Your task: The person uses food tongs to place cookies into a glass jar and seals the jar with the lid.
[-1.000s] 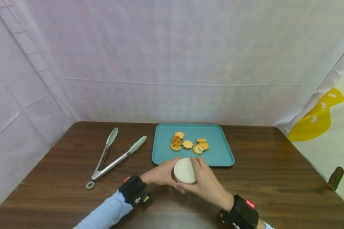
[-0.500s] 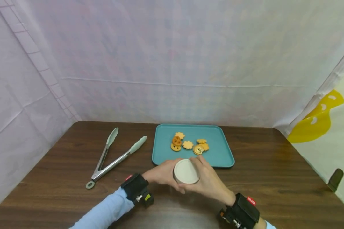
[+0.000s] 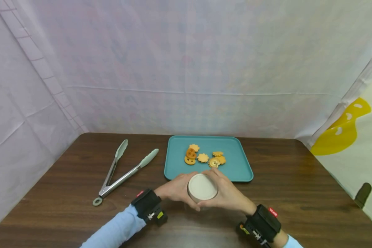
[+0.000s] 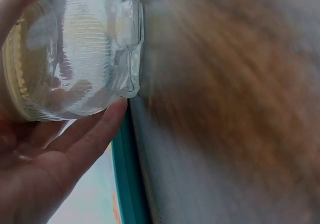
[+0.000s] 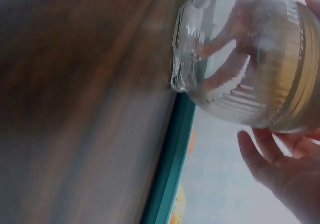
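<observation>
Both your left hand (image 3: pixel 177 189) and right hand (image 3: pixel 228 195) grip the clear, round glass jar (image 4: pixel 85 48), probably slick and breakable, best held around its ribbed sides.

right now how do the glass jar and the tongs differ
The glass jar is rounded, with a pale lid; the tongs are long and spread open in a V. The left hand and right hand hold the jar; the tongs lie untouched on the table. Both are outside the teal tray.
</observation>
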A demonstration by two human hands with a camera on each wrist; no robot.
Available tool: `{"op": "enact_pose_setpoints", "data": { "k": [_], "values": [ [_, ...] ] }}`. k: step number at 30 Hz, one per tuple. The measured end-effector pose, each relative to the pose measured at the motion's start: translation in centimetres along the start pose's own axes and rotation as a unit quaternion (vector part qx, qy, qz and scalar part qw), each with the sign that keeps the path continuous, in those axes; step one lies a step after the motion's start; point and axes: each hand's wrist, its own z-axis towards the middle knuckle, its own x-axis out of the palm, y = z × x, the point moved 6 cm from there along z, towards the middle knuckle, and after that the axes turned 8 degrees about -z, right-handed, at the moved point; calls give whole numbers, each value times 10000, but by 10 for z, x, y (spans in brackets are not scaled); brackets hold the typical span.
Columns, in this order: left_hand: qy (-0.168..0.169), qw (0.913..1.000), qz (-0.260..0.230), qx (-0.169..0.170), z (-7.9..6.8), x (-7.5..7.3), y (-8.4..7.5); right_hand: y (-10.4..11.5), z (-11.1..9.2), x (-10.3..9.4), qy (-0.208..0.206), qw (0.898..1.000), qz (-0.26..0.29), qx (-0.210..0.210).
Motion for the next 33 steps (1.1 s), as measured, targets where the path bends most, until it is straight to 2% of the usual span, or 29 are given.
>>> {"op": "enact_pose_setpoints", "data": {
  "k": [4, 7, 10, 12, 16, 20, 26, 33],
  "values": [
    [-45, 9999, -164, 9, -1, 1, 0, -3, 1, 1, 237, 9995, 178, -77],
    [-66, 9996, -254, -45, -3, 3, -1, -2, -1, 2, 423, 9986, 303, 20],
    [-91, 9995, -282, -124, -7, 5, -2, 4, -4, 3, 478, 9986, 135, 175],
    [-146, 9993, -294, -202, -9, 6, -2, 9, -5, 3, 366, 9987, -200, 295],
    [-251, 9990, -253, -288, -11, 6, -2, 21, -7, 4, -169, 9929, -1071, 493],
    [-187, 9986, -357, -329, -12, 5, -1, 30, -8, 5, -657, 9841, -1609, 370],
    [-16, 9981, -536, -319, -10, 5, 2, 30, -7, 5, -825, 9821, -1693, 97],
    [-8, 9988, -410, -260, -8, 4, 3, 24, -3, 2, -680, 9887, -1339, -3]
  ]
}}
